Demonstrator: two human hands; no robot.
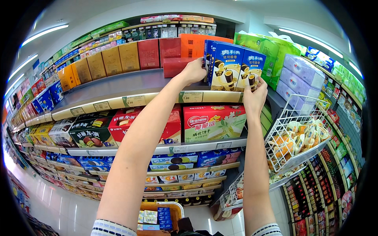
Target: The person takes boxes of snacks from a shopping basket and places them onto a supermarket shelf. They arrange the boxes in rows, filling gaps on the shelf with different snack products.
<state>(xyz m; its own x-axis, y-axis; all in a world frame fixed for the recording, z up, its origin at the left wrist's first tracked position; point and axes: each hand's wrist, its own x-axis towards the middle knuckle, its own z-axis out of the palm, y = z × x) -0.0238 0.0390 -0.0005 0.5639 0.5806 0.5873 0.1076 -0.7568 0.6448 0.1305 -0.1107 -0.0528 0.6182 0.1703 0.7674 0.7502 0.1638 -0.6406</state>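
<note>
Our left hand [193, 71] and right hand [256, 94] are apart, with the blue boxes [227, 69] between them. The right pinches their lower right corner; the left meets their left side, its grip unclear. We'd best press evenly, keeping them upright on the shelf [130, 83], clear of the red box [171, 67] left and green packs [278, 55] right.
</note>
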